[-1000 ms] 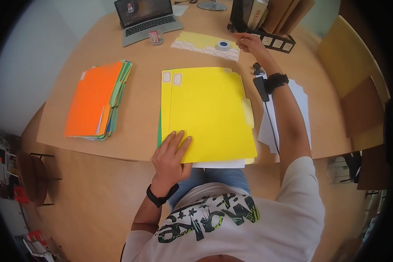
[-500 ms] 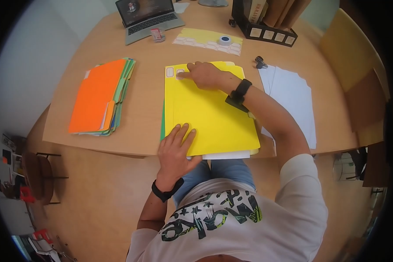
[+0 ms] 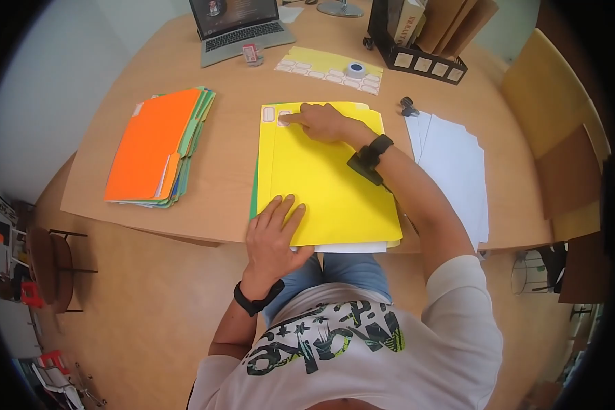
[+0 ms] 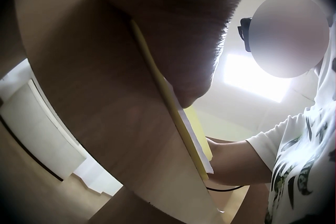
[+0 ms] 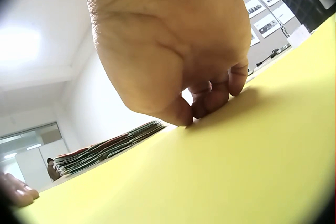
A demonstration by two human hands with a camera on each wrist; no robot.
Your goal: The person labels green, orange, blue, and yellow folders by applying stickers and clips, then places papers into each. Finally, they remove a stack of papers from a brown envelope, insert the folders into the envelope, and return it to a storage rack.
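Observation:
A yellow folder [image 3: 335,184] lies at the desk's front edge, over a green one [image 3: 254,198], with white paper [image 3: 352,249] sticking out below. Two red-bordered labels are at its top left, one at the corner [image 3: 268,114]. On the other label [image 3: 284,119] the right hand [image 3: 323,123] presses a fingertip. In the right wrist view, the right hand's [image 5: 173,45] fingertips touch the yellow surface [image 5: 210,166]. The left hand [image 3: 273,242] rests with spread fingers on the folder's lower left corner; its thumb is near the bottom edge.
Left of the folder lies a stack topped by an orange folder [image 3: 150,147]. White papers [image 3: 451,171] and black clips [image 3: 408,106] are at the right. Behind are a laptop [image 3: 246,37], a label sheet [image 3: 307,65], a round white item [image 3: 355,70] and a black organizer [image 3: 427,65].
The right hand has come from near the organizer, down and left, onto the label at the folder's top left. The left hand has stayed at the lower left corner.

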